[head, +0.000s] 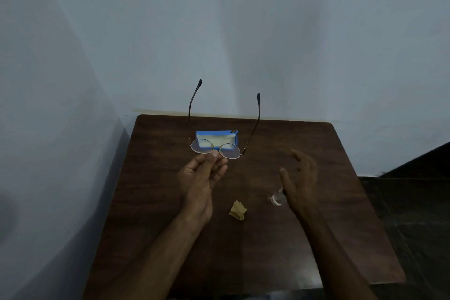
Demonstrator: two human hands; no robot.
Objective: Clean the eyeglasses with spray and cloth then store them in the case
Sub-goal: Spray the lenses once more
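Note:
My left hand [202, 178] pinches the thin-rimmed eyeglasses [230, 151] at the bridge and holds them above the table, temples unfolded and pointing away toward the wall. My right hand [300, 178] hovers open, fingers spread, just above and beside a small clear spray bottle [277, 198] that stands on the table; I cannot tell whether they touch. A crumpled yellow cloth [238, 210] lies between my forearms. The blue case [216, 137] lies open near the far edge, its pale lining showing behind the lenses.
The dark wooden table [170, 238] stands against a pale wall, in a corner on the left. To the right of the table the floor is dark and a dark step or ledge rises.

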